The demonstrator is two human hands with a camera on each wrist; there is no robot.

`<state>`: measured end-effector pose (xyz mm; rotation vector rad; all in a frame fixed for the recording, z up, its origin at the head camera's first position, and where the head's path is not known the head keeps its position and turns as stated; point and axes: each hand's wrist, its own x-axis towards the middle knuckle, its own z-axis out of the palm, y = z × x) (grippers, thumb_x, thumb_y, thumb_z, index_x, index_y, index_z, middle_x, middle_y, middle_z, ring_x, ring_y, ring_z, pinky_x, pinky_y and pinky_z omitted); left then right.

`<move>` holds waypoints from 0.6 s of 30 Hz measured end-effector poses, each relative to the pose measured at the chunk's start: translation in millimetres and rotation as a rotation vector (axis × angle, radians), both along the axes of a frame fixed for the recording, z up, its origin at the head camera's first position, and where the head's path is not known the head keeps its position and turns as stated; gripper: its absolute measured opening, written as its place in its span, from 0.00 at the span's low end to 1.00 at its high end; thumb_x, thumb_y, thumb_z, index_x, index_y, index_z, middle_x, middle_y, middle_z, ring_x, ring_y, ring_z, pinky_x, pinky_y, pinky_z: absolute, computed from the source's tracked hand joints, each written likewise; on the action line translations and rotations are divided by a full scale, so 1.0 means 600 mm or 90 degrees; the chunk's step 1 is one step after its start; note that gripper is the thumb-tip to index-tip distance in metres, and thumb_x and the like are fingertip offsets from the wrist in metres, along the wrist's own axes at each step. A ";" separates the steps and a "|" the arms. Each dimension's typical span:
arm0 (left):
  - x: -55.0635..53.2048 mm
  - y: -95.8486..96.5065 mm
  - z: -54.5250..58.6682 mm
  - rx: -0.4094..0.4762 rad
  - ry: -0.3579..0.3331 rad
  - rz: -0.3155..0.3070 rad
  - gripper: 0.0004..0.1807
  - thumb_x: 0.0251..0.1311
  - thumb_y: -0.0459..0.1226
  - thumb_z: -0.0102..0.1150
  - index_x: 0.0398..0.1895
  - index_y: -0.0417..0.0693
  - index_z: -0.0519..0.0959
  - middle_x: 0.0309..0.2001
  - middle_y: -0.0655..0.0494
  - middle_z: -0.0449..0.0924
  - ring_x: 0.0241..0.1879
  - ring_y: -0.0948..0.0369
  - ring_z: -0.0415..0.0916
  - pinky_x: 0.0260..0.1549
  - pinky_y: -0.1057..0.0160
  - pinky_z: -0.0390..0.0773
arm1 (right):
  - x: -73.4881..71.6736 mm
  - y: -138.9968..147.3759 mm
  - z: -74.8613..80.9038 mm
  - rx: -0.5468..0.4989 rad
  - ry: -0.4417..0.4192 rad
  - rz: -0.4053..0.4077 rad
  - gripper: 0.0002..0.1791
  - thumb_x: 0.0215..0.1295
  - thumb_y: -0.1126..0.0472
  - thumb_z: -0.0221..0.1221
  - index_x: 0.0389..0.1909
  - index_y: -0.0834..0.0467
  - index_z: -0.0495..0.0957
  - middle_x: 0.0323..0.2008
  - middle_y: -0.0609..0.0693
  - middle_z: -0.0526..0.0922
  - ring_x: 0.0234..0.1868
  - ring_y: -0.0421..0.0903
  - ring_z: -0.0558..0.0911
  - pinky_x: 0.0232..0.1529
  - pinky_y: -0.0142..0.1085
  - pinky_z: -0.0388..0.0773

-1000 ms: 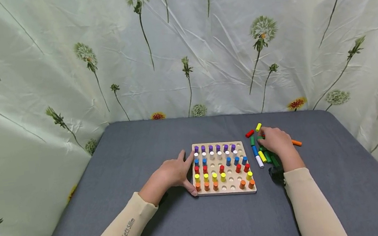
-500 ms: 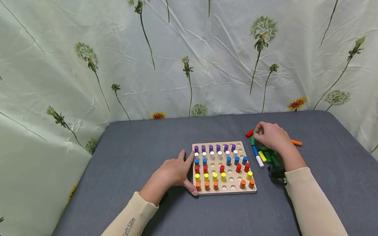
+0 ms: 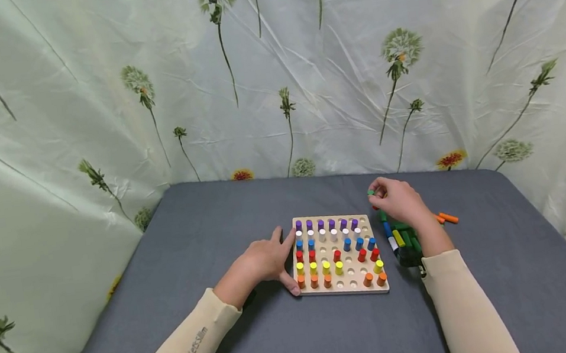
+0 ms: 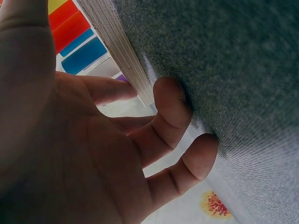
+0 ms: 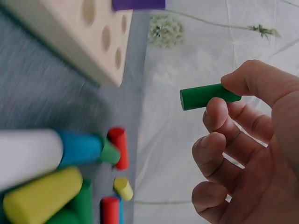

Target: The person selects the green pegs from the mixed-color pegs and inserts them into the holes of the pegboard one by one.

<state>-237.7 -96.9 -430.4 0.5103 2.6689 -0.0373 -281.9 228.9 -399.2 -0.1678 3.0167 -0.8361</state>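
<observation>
A light wooden pegboard [image 3: 343,292] lies on the table with rows of coloured pegs standing in it, purple at the far side through orange at the near side. Some of its holes hold no peg. My left hand [image 3: 266,259] rests spread along the board's left side, thumb by the near corner; in the left wrist view the index finger [image 4: 110,89] touches the board's edge and other fingertips sit on the cloth. Beyond the board's far right corner, my right hand [image 3: 403,202] is raised, pinching a green peg [image 5: 202,97] between thumb and finger.
Right of the board lies a loose heap of pegs, partly under the right hand: a yellow peg [image 3: 398,238], a white peg [image 3: 393,244], blue and several green ones. An orange peg [image 3: 448,218] lies farther right. A flower-print curtain [image 3: 249,85] hangs behind the table.
My right hand has picked a green peg out of the heap and moved left with it, towards the board's far right corner. The left hand has stayed on the board.
</observation>
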 end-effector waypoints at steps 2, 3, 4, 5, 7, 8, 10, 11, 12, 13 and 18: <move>0.000 0.001 0.001 0.000 -0.001 0.000 0.80 0.35 0.77 0.75 0.89 0.61 0.42 0.86 0.42 0.48 0.63 0.47 0.78 0.67 0.47 0.79 | -0.003 -0.010 0.003 -0.006 0.005 0.011 0.15 0.77 0.54 0.58 0.55 0.59 0.79 0.39 0.54 0.84 0.31 0.48 0.78 0.32 0.38 0.70; 0.000 0.001 0.001 0.001 -0.002 0.002 0.80 0.35 0.77 0.75 0.89 0.61 0.42 0.86 0.42 0.48 0.63 0.47 0.78 0.67 0.47 0.79 | -0.004 -0.016 0.005 -0.009 0.007 0.016 0.15 0.76 0.54 0.58 0.55 0.58 0.79 0.39 0.54 0.84 0.31 0.48 0.78 0.32 0.39 0.70; 0.001 0.001 0.002 0.001 -0.004 0.003 0.80 0.35 0.77 0.75 0.89 0.61 0.42 0.86 0.42 0.48 0.63 0.47 0.78 0.67 0.47 0.79 | -0.006 -0.022 0.007 -0.011 0.007 0.022 0.14 0.76 0.54 0.58 0.55 0.58 0.80 0.39 0.54 0.84 0.32 0.47 0.78 0.32 0.39 0.70; 0.002 0.001 0.002 0.002 -0.005 0.005 0.80 0.35 0.76 0.75 0.89 0.61 0.43 0.86 0.42 0.48 0.63 0.47 0.78 0.67 0.47 0.79 | -0.007 -0.028 0.009 -0.012 0.009 0.028 0.14 0.76 0.54 0.58 0.54 0.57 0.80 0.39 0.53 0.84 0.32 0.48 0.78 0.33 0.39 0.70; 0.003 0.001 0.002 0.001 -0.006 0.006 0.80 0.35 0.76 0.75 0.89 0.61 0.43 0.86 0.42 0.47 0.63 0.47 0.78 0.67 0.47 0.79 | -0.011 -0.041 0.014 -0.015 0.012 0.039 0.13 0.76 0.54 0.58 0.54 0.56 0.80 0.39 0.53 0.84 0.33 0.48 0.78 0.34 0.39 0.70; 0.004 0.001 0.003 0.001 -0.006 0.009 0.80 0.35 0.76 0.75 0.89 0.61 0.43 0.86 0.43 0.48 0.62 0.47 0.78 0.67 0.47 0.79 | -0.012 -0.047 0.016 -0.016 0.016 0.043 0.12 0.76 0.54 0.59 0.53 0.56 0.80 0.39 0.53 0.84 0.33 0.48 0.78 0.34 0.40 0.70; 0.004 0.002 0.004 0.000 -0.005 0.010 0.80 0.35 0.76 0.76 0.89 0.61 0.43 0.86 0.43 0.48 0.62 0.47 0.78 0.66 0.47 0.79 | -0.016 -0.059 0.022 -0.019 0.021 0.053 0.12 0.76 0.54 0.59 0.53 0.55 0.80 0.39 0.53 0.84 0.34 0.48 0.79 0.35 0.41 0.70; 0.004 0.002 0.004 -0.002 -0.004 0.010 0.80 0.35 0.76 0.76 0.89 0.60 0.43 0.86 0.43 0.48 0.61 0.48 0.78 0.66 0.47 0.79 | -0.018 -0.064 0.025 -0.021 0.024 0.056 0.11 0.76 0.54 0.59 0.52 0.55 0.80 0.39 0.53 0.84 0.34 0.49 0.79 0.35 0.41 0.70; 0.004 0.002 0.005 -0.004 -0.002 0.009 0.80 0.35 0.76 0.76 0.89 0.60 0.43 0.86 0.43 0.48 0.61 0.48 0.79 0.66 0.47 0.79 | -0.019 -0.070 0.029 -0.023 0.027 0.058 0.11 0.76 0.54 0.59 0.52 0.55 0.80 0.39 0.52 0.84 0.34 0.48 0.79 0.35 0.41 0.70; 0.004 0.003 0.005 -0.006 -0.001 0.009 0.80 0.34 0.76 0.76 0.89 0.60 0.43 0.86 0.43 0.48 0.61 0.48 0.79 0.66 0.47 0.79 | -0.021 -0.076 0.033 -0.027 0.028 0.062 0.11 0.76 0.54 0.59 0.52 0.55 0.80 0.39 0.52 0.84 0.34 0.49 0.79 0.35 0.41 0.70; 0.004 0.002 0.004 -0.009 0.004 0.003 0.81 0.34 0.77 0.75 0.89 0.60 0.43 0.86 0.42 0.48 0.62 0.47 0.78 0.68 0.47 0.78 | -0.028 -0.105 0.044 -0.035 0.024 0.085 0.14 0.75 0.54 0.59 0.54 0.56 0.81 0.41 0.53 0.85 0.36 0.49 0.80 0.37 0.41 0.72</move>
